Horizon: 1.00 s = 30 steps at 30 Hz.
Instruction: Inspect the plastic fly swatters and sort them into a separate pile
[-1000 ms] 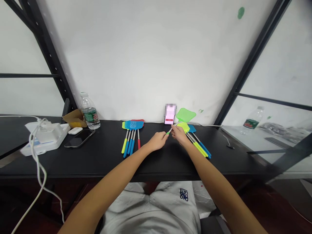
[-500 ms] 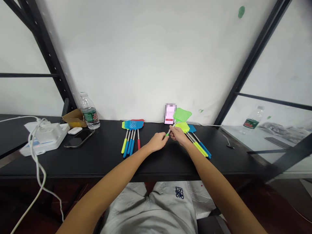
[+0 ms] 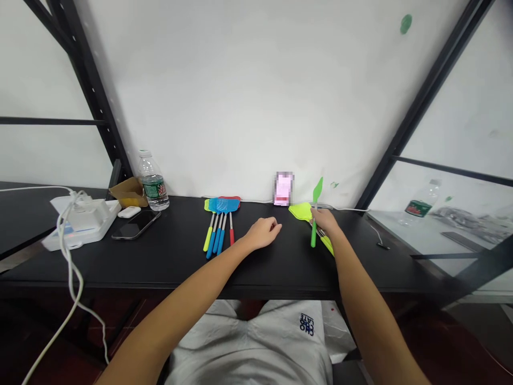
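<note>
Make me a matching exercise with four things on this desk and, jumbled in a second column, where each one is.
Things:
1. Green swatter
2. Water bottle
3. Lit phone
4. Red-handled swatter

Places:
A. Upright against the wall
B. Grouped with blue swatters
C. In the right hand
D. Beside the cardboard box

Right pairs: 1-C, 2-D, 3-A, 4-B.

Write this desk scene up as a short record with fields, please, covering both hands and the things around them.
Left hand: nothing visible in it; over desk
Right hand: holds green swatter by its shaft
Nearest right hand: yellow-green swatters
Left group: blue, yellow-green and red swatters, fanned
At wall: upright lit phone
Far left: water bottle, dark phone
</note>
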Each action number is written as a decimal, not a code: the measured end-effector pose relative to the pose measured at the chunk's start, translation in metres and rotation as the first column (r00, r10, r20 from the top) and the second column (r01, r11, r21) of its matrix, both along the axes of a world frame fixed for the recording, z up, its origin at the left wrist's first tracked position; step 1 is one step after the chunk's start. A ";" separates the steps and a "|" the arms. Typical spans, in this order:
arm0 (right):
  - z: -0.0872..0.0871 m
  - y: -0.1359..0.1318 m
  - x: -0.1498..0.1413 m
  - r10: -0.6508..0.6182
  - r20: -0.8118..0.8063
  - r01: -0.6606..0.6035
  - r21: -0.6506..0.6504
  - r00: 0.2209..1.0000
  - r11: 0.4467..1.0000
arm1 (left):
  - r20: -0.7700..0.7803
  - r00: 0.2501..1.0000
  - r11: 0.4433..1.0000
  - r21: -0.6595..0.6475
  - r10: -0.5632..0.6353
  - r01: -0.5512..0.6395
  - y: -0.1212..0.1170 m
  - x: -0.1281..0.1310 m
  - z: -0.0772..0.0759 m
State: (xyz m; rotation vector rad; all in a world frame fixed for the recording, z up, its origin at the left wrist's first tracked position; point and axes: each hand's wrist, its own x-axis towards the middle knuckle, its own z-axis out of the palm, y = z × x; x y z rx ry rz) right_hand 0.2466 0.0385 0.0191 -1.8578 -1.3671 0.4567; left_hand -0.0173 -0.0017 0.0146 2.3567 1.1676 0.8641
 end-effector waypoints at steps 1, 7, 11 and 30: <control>0.002 -0.001 0.005 -0.033 0.113 0.034 -0.012 0.993 0.999 | -0.002 1.000 1.000 0.005 0.002 -0.002 0.000 0.000 0.000; 0.009 -0.008 0.018 -0.092 0.469 0.155 -0.097 0.879 0.983 | -0.019 1.000 1.000 -0.003 0.005 -0.005 0.000 0.001 -0.001; 0.005 -0.008 0.024 -0.053 0.515 0.202 -0.239 0.856 0.950 | -0.033 0.999 1.000 0.010 -0.004 0.004 0.002 0.001 -0.003; 0.009 -0.019 0.014 -0.199 0.490 0.329 -0.196 0.849 0.924 | -0.284 0.882 0.921 0.218 0.375 -0.322 0.014 -0.010 0.002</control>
